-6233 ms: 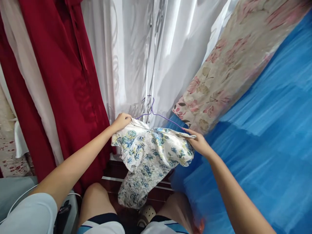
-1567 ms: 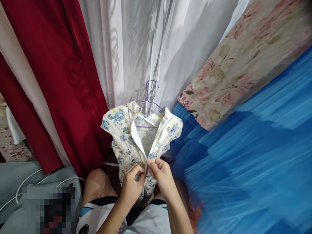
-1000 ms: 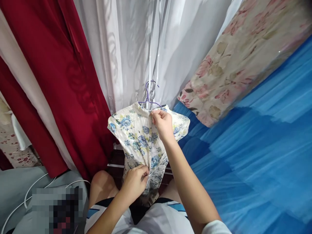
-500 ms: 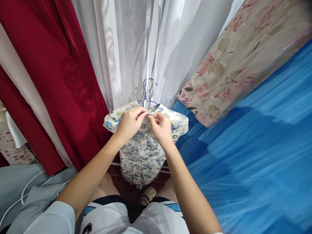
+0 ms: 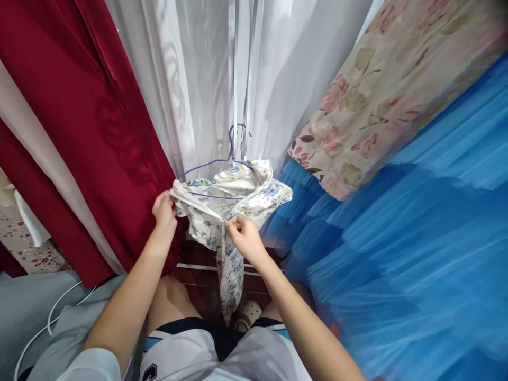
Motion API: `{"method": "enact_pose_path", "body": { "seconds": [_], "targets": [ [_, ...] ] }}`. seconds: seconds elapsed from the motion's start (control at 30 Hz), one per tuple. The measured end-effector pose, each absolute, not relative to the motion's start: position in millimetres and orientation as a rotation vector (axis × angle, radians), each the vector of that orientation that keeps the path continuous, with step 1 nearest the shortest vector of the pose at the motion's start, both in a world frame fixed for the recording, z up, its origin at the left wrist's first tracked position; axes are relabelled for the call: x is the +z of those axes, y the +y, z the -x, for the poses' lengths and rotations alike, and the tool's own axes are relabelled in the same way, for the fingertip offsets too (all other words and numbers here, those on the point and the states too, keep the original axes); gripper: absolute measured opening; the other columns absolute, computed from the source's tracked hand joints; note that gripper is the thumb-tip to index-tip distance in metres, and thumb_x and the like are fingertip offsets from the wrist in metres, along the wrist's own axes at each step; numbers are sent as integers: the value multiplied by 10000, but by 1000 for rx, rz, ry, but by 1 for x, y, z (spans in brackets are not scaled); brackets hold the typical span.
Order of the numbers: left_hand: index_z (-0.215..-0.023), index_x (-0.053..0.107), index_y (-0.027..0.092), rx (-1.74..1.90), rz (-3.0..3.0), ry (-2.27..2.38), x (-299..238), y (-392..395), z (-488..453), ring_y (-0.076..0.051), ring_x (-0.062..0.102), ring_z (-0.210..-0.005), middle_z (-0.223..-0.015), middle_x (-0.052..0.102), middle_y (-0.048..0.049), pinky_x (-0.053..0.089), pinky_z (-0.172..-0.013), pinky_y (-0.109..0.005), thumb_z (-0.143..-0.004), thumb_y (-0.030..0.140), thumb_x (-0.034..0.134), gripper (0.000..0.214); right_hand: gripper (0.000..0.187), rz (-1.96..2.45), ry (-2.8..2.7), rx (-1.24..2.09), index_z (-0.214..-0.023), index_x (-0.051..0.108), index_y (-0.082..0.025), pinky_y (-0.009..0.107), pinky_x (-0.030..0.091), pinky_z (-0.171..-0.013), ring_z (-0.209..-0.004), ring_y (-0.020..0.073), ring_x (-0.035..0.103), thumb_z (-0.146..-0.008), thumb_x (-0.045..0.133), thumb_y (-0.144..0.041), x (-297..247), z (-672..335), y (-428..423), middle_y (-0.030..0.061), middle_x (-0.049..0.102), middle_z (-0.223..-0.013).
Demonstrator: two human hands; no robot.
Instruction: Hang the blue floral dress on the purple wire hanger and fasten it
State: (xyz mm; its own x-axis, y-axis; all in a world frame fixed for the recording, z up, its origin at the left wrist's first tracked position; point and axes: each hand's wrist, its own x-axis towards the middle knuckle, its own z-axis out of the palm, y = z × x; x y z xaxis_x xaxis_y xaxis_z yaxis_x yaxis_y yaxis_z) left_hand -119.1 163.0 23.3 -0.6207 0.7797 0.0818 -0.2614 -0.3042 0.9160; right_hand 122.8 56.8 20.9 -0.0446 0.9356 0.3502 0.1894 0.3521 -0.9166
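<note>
Head view: one floral garment (image 5: 203, 226) is at the centre on one purple hanger (image 5: 230, 152), its neck pulled wide and its lower part dangling toward six o'clock. The person's left hand (image 5: 164, 210), at nine o'clock, pinches one edge of the neck; the right hand (image 5: 243, 234), just below centre toward six, pinches the front edge between thumb and finger. Around lie two red cloths (image 5: 75, 106) at nine to ten, one pink-flowered cloth (image 5: 369, 106) at two, blue tulle (image 5: 397, 254) at four and one shoe (image 5: 247, 316) at six.
</note>
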Motion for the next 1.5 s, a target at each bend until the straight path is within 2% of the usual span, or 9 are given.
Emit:
{"method": "enact_pose_path", "body": {
  "seconds": [0.2,0.43,0.57,0.7,0.8,0.93,1.1,1.33,1.5],
  "targets": [
    [-914,627,192,1645,-700,1174,-35,135,88,-203,677,-962,-950,695,-71,473,-867,-367,-805,297,667,156,300,1139,-1249,909,-647,462,-224,247,219,-451,-440,105,287,-834,535,-446,-23,-161,60,-75,370,-490],
    [-948,623,195,1590,-891,762,-6,76,30,-179,657,-933,-993,688,-55,509,-845,-285,-789,407,725,285,333,1220,-1256,900,-573,454,-212,248,249,-484,-496,114,330,-783,619,-410,-65,-186,30,-58,393,-502],
    [-957,630,209,1629,-1097,646,32,42,4,-149,635,-827,-916,661,-25,508,-724,-231,-864,378,669,197,345,1128,-1334,953,-666,580,-187,266,388,-616,-645,159,494,-849,593,-480,-40,-176,18,-3,555,-650],
    [-915,688,197,1388,-1571,595,54,15,-7,-175,640,-896,-933,675,-41,507,-824,-266,-910,310,621,132,632,808,-1207,1560,-887,693,-189,345,474,-798,-867,241,643,-878,392,-745,-1,-161,10,76,689,-850],
    [-1179,632,234,1201,-1815,572,54,6,-4,-200,637,-1014,-1032,682,-52,478,-967,-327,-922,282,606,262,796,635,-972,1948,-963,701,-162,390,504,-807,-876,277,683,-820,322,-846,15,-159,6,107,711,-839],
    [-1442,375,294,1243,-1779,609,35,11,12,-237,488,-1304,-1373,543,-85,352,-1128,-395,-941,337,578,543,478,662,-1002,2069,-906,721,-131,326,513,-733,-742,228,685,-749,696,-582,26,-170,2,82,722,-772],
    [-1275,587,194,587,-1772,557,-4,20,29,-263,599,-1119,-1208,652,-90,466,-959,-363,-924,436,576,427,121,995,-1502,1767,-708,710,-128,211,400,-534,-542,107,531,-695,728,-247,68,-206,6,-6,652,-626],
    [-801,592,152,885,-1925,952,-23,47,66,-128,488,-679,-722,532,20,391,-617,-225,-884,430,613,291,206,1230,-1834,965,-609,655,-141,225,306,-460,-471,95,443,-762,640,-278,130,-272,62,-32,551,-524],
    [-839,589,168,1005,-2026,1028,23,68,94,-129,495,-682,-734,540,21,380,-622,-228,-903,439,587,278,118,1062,-1691,1014,-711,702,-166,221,408,-539,-581,131,569,-673,725,-275,142,-264,131,-7,672,-647]
  ]
}}
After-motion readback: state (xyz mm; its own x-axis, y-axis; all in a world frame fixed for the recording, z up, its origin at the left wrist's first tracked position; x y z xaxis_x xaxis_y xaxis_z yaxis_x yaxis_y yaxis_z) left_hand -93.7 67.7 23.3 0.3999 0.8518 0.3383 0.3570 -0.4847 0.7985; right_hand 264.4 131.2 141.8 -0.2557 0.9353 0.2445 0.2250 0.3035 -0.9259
